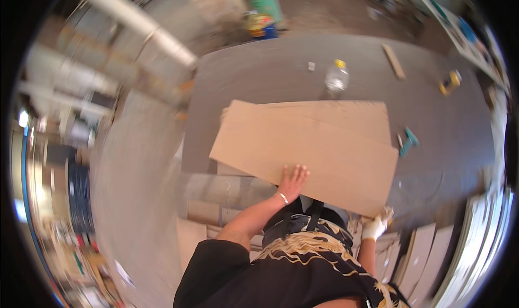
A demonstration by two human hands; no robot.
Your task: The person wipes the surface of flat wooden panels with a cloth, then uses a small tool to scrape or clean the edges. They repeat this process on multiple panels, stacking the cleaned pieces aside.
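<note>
A brown cardboard sheet (308, 151) lies aslant over another cardboard sheet (357, 116) on the dark table (259, 64). My bare left hand (293, 181) rests on the upper sheet's near edge, with its fingers stretched out flat. My right hand (377, 225), in a white glove, is by that sheet's near right corner. Blur hides its fingers, so I cannot tell whether it grips the corner or some small thing. To the right of the sheets lies a teal-handled tool (409, 141).
Farther back on the table are a clear bottle with a yellow cap (337, 78), a small white block (311, 66), a wooden strip (393, 62) and a yellow-and-black object (450, 83). Cardboard pieces (203, 213) are stacked below the near edge. A green bin (267, 8) stands beyond.
</note>
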